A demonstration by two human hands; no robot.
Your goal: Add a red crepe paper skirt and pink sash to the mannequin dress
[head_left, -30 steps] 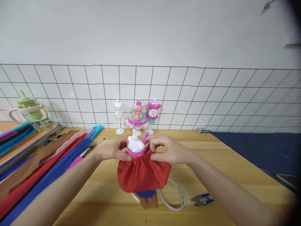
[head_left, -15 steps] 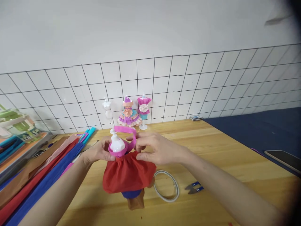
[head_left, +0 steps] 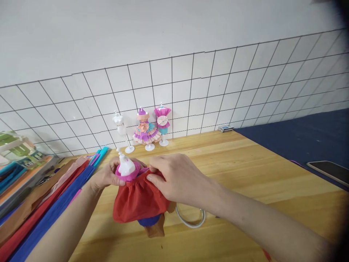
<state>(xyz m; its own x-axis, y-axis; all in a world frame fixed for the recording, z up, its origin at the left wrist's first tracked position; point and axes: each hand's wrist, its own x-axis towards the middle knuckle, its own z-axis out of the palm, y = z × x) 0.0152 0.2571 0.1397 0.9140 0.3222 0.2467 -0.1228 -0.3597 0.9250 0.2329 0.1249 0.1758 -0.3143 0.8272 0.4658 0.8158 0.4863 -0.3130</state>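
At the tabletop's (head_left: 245, 174) left edge a green-lidded cup (head_left: 16, 147) is standing on a tray (head_left: 24, 182) of coloured paper. Beside it, long crepe strips (head_left: 49, 211) in brown, red and blue are lying side by side, running toward the near-left corner.

The left hand (head_left: 105, 174) is cupping a small dress form (head_left: 125, 168) from behind, its fingers curled and pinching the pink band (head_left: 128, 177) around the white bust. The dress form is standing mid-tabletop, toward the near edge, leaning slightly left. It is wearing a gathered red skirt (head_left: 137, 200) over a blue layer (head_left: 148, 220) and a brown layer (head_left: 155, 230).

The right hand (head_left: 177, 180) is closing over the skirt's top, fingers pressed together and pinching the red gather at the waist, just beside the band. A white ring (head_left: 191, 222) is lying flat, partly hidden behind the right wrist.

At the far edge three more figures are standing in a row against a wire grid (head_left: 191, 91) on the white wall: a bare form (head_left: 120, 125), a ruffled dress (head_left: 145, 131) and a pink dress (head_left: 163, 120). A small box (head_left: 225, 128) is sitting further right along that edge. A dark blue surface (head_left: 300, 138) is adjoining the wood on the right, with a phone (head_left: 328, 171) lying on it.
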